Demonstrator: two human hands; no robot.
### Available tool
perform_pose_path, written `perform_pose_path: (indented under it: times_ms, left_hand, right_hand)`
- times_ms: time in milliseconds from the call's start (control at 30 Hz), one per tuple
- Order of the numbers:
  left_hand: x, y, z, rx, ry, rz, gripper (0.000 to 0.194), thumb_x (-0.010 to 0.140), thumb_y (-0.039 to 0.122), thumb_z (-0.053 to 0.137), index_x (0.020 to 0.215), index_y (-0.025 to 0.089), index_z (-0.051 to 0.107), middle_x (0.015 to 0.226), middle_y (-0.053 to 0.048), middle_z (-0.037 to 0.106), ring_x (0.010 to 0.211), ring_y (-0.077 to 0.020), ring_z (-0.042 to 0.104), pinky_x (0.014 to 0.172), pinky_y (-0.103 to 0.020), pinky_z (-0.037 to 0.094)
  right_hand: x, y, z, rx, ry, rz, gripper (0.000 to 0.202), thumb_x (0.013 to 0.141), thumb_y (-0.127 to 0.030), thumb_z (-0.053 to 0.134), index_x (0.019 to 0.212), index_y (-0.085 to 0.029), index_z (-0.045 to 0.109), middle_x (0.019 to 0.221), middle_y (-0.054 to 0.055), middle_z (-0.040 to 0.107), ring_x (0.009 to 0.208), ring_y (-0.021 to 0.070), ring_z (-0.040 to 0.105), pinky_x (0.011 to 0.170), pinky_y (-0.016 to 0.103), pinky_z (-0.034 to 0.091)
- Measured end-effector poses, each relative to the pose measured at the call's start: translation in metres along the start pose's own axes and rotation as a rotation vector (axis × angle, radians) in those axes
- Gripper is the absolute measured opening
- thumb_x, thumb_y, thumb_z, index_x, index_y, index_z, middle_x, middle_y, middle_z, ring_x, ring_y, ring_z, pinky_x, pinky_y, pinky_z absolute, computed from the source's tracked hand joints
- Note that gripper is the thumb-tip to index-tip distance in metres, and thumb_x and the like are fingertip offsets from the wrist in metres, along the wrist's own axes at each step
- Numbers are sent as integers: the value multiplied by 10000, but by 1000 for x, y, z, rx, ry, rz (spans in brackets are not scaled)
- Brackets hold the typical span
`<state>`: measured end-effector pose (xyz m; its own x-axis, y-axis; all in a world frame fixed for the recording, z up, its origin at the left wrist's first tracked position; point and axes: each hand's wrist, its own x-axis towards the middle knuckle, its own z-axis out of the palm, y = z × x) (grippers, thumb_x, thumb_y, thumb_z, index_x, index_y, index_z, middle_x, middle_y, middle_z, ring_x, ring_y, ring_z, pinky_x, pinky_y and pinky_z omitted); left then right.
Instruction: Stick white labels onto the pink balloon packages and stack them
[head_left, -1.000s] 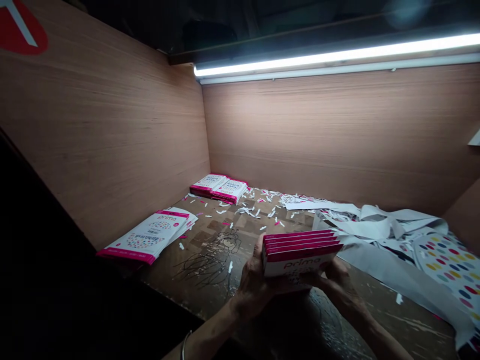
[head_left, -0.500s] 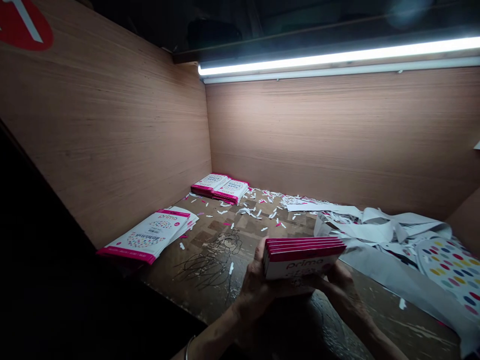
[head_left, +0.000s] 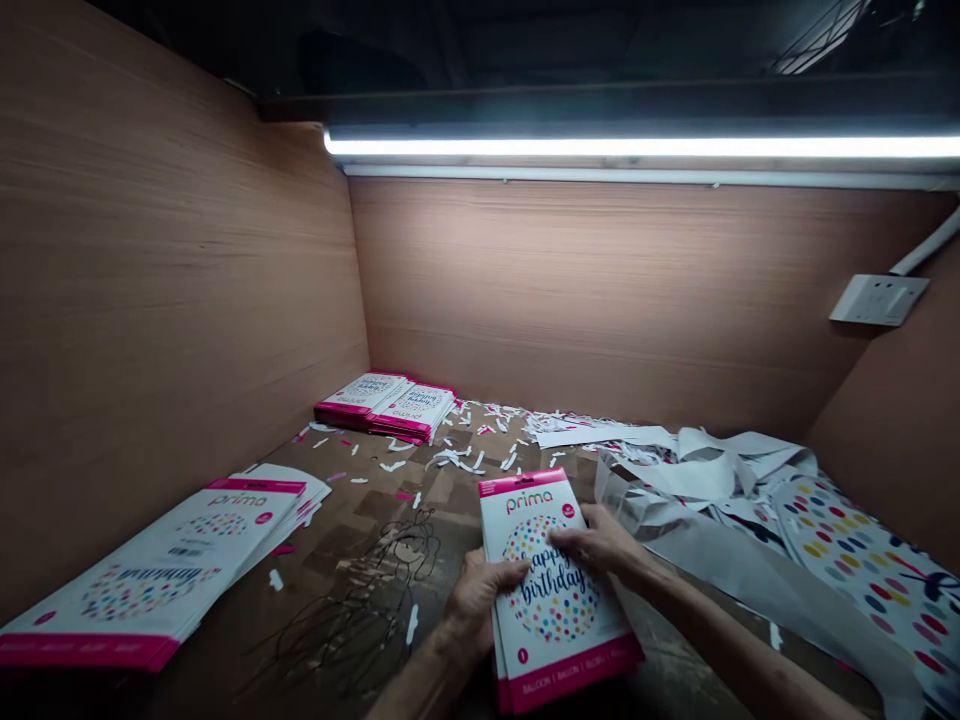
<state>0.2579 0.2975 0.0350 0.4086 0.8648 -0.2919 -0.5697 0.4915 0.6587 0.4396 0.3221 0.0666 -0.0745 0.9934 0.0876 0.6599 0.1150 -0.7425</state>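
A small stack of white and pink balloon packets [head_left: 551, 645], printed "prima" and "happy birthday", is held between my two hands, front face up toward me. My left hand [head_left: 476, 595] grips its left edge, thumb lying on the printed face. On the right edge my right hand [head_left: 600, 545] is closed, its thumb on the front too. The fingers beneath the stack are hidden. The top packet sits slightly askew over those below.
Fanned packets [head_left: 161, 560] lie at the left; more stacks [head_left: 382, 405] stand in the back left corner. Paper scraps [head_left: 457, 460] litter the brown worktop [head_left: 360, 560]. White strips [head_left: 720, 520] and a dotted sheet [head_left: 862, 560] lie right. A socket [head_left: 879, 300] is on the back wall.
The held stack has tipped from showing its top edges to showing its full front face. My hands have shifted along its sides. The camera view has turned to the right.
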Motion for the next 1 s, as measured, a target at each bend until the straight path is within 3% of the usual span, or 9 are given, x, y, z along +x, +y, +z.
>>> perform_pose_path:
  times_ms: [133,233,367,467,600,1000]
  left_hand:
    - [2,12,-8,-67,217,-55,392,560,15,666,936,32,557,773,-163,679,775,-345,640,795,-513,472]
    - [2,11,-16,-91,297,-90,402,587,30,652,960,79,513,760,-138,681,746,-335,646,767,-518,479]
    - [8,0,-27,-108,304,-111,430,583,48,664,968,112,482,752,-111,680,786,-324,645,779,-468,483]
    - [15,-6,-35,-114,369,-124,482,562,39,670,984,117,451,756,-113,678,822,-326,639,791,-451,482]
    - [18,-9,-39,-111,391,-135,508,538,44,686,977,116,441,753,-126,675,834,-353,632,794,-471,477]
    - [13,-5,-33,-146,341,-151,404,518,40,701,860,120,502,801,-145,676,874,-371,616,805,-483,469]
  right_hand:
    - [69,7,-34,-465,158,-131,230,841,-173,403,982,-149,584,1122,153,572,1051,264,508,853,373,390]
    - [120,30,-44,-742,100,-179,199,833,-86,431,951,-128,586,1078,133,577,1053,237,501,898,384,369]
    - [163,74,-33,-984,-8,-195,188,857,-229,516,1010,-130,567,1048,67,579,994,199,535,883,434,405]
    - [177,97,-24,-1077,-72,-197,186,862,-264,520,970,-125,581,999,58,595,927,178,564,834,401,448]
    - [183,110,-21,-1115,-90,-196,197,866,-275,515,965,-119,582,985,63,599,923,176,567,830,392,452]
    - [191,122,-33,-883,115,-23,245,877,-356,480,832,-137,579,789,12,592,708,122,565,672,301,466]
